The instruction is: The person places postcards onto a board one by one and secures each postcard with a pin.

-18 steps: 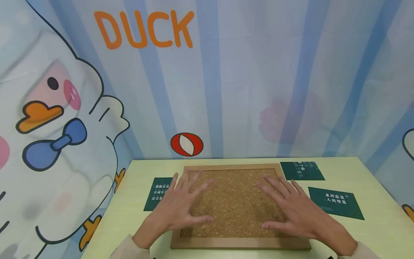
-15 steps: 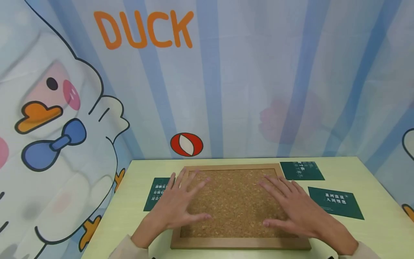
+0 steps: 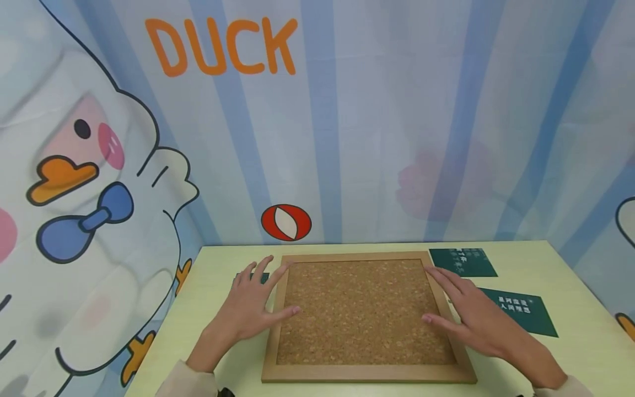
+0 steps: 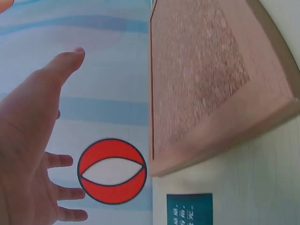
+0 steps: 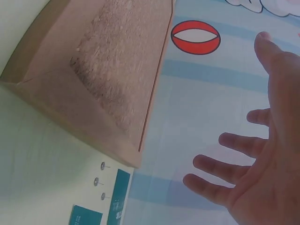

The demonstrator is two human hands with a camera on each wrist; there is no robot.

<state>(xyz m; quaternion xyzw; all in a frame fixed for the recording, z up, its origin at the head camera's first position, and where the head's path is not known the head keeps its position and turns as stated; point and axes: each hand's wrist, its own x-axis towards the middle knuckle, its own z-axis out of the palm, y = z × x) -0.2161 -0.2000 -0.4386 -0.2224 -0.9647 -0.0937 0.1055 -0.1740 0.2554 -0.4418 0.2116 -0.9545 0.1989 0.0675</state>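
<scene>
A cork board [image 3: 364,314] in a light wooden frame lies on the pale table between my two hands. My left hand [image 3: 245,311] hovers by the board's left side, fingers spread and holding nothing. It hides most of a dark green card [image 4: 190,208] printed with white characters. At the board's right edge is my right hand [image 3: 473,317], also holding nothing, its fingers extended and thumb apart. Beyond it lie two more green cards, a near one [image 3: 538,317] and a far one [image 3: 478,263]. In the right wrist view, three small pushpins [image 5: 96,182] lie between board and cards.
The yellowish table [image 3: 570,353] ends at the back against a blue striped cloth backdrop [image 3: 367,138]. It carries the word DUCK, a cartoon duck [image 3: 89,220] on the left and a red and white ball print [image 3: 286,222].
Both hands have moved apart, from over the cork to the board's sides. My left hand now covers more of the left card. The board and cards have stayed in place.
</scene>
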